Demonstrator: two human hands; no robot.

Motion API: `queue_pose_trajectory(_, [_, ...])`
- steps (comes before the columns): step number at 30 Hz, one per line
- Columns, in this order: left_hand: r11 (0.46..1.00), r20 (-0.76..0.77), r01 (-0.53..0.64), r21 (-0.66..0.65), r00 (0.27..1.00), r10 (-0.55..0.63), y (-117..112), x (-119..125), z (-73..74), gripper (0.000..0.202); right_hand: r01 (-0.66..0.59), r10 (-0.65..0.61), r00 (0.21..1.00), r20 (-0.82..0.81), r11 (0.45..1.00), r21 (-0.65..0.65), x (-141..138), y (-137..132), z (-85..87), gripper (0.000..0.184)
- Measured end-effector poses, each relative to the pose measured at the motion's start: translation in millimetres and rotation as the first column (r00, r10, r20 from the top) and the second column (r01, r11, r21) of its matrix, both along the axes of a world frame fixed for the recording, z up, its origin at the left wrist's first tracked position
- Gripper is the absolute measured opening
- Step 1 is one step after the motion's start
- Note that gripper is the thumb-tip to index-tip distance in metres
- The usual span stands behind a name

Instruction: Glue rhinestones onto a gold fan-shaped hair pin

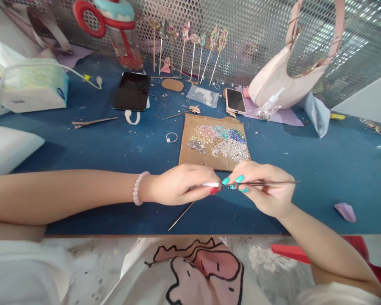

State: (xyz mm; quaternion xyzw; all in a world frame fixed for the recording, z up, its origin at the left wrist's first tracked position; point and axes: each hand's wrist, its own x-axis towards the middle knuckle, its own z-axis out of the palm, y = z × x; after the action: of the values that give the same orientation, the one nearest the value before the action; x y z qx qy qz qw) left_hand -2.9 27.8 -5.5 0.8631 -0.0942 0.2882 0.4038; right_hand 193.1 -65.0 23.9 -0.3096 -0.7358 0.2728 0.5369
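Note:
My left hand (187,184), with a beaded bracelet at the wrist, is closed around a small white piece (211,184) whose kind I cannot make out. In my right hand (263,186) the fingers pinch a thin dark metal tool (273,183), held level; its tip meets the left fingertips. Both hands are together above the table's near part. Just beyond them lies a cardboard piece (186,148) covered with rhinestones (222,142) in white, blue, teal, pink and yellow. A thin metal stick (180,217) lies on the table below my left hand.
Decorated sticks (194,40) stand along the perforated back panel. Behind the cardboard are a clear bag (203,96), a phone (235,101) and a pink handbag (285,80). On the left are a black tablet or phone (131,91), tweezers (94,122) and a tissue pack (31,84).

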Motion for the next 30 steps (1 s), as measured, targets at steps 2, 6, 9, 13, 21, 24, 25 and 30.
queue_pose_trajectory(2, [1.000,-0.005,0.005,0.007,1.000,-0.005,-0.1,0.0,0.9,0.021,0.010,-0.010,1.000,0.020,1.000,0.005,-0.2,-0.8,1.0,0.024])
queue_pose_trajectory(6, [1.000,-0.007,0.018,0.017,1.000,-0.018,-0.1,-0.1,2.2,0.022,-0.001,-0.001,0.999,0.041,0.999,0.045,-0.6,-1.6,3.1,0.020])
queue_pose_trajectory(9, [0.999,0.001,0.033,0.011,0.999,-0.033,0.0,0.2,2.0,0.018,-0.008,0.003,0.998,0.062,0.997,0.079,-0.6,-2.2,3.8,0.017])
queue_pose_trajectory(13, [0.998,-0.013,0.057,-0.033,0.998,-0.058,-0.5,0.8,1.4,0.013,0.004,-0.015,0.996,0.088,0.991,0.131,-0.4,-3.2,3.7,0.020])
queue_pose_trajectory(21, [0.995,-0.021,0.080,-0.065,0.996,-0.082,-0.4,0.3,2.7,0.011,-0.003,-0.027,0.992,0.120,0.970,0.242,-2.3,-2.7,6.4,0.029])
queue_pose_trajectory(24, [0.992,-0.029,0.099,-0.082,0.994,-0.102,0.3,0.3,3.5,0.011,-0.012,-0.019,0.992,0.123,0.969,0.247,-3.3,-3.2,6.9,0.028])
queue_pose_trajectory(25, [0.990,-0.034,0.108,-0.086,0.993,-0.112,0.5,0.4,3.8,0.012,-0.013,-0.015,0.993,0.116,0.970,0.241,-3.7,-3.4,6.8,0.027])
queue_pose_trajectory(30, [0.987,-0.034,0.133,-0.086,0.990,-0.137,1.1,1.1,4.6,0.017,-0.014,0.000,0.998,0.064,0.978,0.206,-5.4,-3.5,5.3,0.023])
